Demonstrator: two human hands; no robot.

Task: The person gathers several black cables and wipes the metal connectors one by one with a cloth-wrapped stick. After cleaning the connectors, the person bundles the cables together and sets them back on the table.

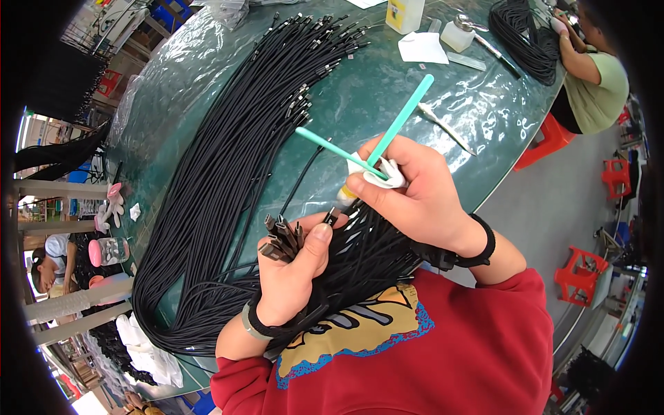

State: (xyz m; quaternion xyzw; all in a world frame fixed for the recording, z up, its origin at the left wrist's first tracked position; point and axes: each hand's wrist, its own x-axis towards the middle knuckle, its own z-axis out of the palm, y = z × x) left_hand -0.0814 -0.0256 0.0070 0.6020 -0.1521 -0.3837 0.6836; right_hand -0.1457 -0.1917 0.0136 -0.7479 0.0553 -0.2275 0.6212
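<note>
My left hand (pixel 294 270) is closed around a bunch of black cables, with several metal-tipped plugs (pixel 280 238) sticking up from it. Between its thumb and forefinger, one black cable plug (pixel 332 217) stands apart from the rest. Just above, my right hand (pixel 415 187) pinches a crumpled white wipe (pixel 391 174) together with a teal two-armed tool (pixel 401 119) that looks like tweezers, its arms spread wide. Something yellow and white shows under the right fingers, partly hidden. The held cables run down across my lap beneath the right hand.
A thick bundle of black cables (pixel 207 166) curves across the green table (pixel 360 90). Toward the back right are a pump bottle (pixel 458 33), white paper (pixel 422 48), a pen-like tool (pixel 446 128) and coiled cable (pixel 523 38). A co-worker (pixel 598 76) sits at the right; red stools (pixel 581 277) stand beyond.
</note>
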